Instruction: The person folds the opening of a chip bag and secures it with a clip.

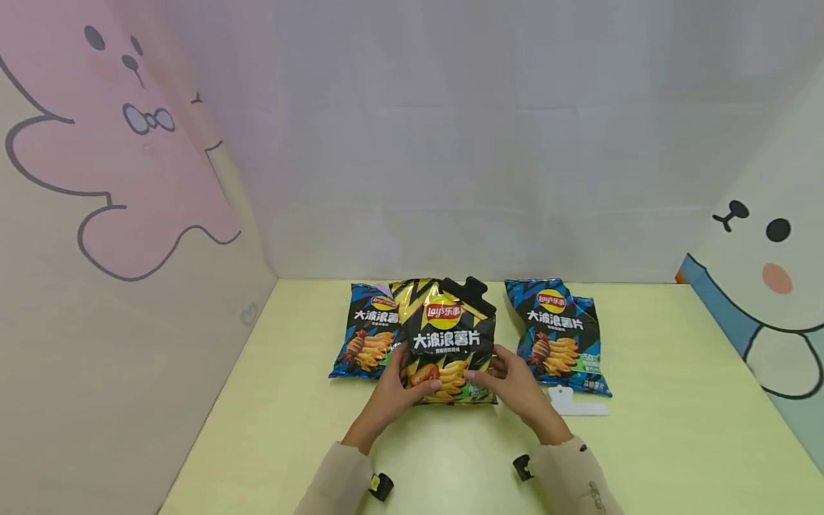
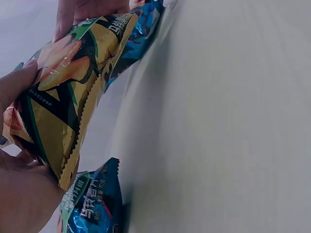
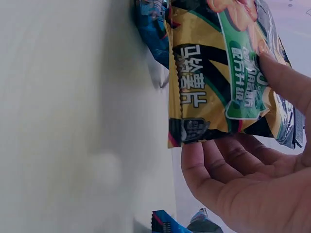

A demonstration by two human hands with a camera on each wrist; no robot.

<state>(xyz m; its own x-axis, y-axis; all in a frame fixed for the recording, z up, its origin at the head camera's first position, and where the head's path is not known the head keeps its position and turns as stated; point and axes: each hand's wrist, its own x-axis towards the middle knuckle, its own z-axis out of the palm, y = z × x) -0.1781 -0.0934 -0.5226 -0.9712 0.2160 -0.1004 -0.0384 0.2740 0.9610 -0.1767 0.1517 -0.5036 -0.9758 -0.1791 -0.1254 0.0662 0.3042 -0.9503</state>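
A black-and-gold potato chip bag is held upright in both hands, its front facing me. A black clip sits across its top right corner. My left hand grips the lower left side, thumb on the front. On the lower right side, my right hand holds the bag with its thumb in front and fingers behind, as the right wrist view shows on the chip bag. The gold bottom seam of the chip bag shows in the left wrist view.
Partly behind the held bag, a blue chip bag lies at the left. Another blue chip bag lies to the right, with a white clip just below it on the pale yellow table. Printed cloth walls enclose the table.
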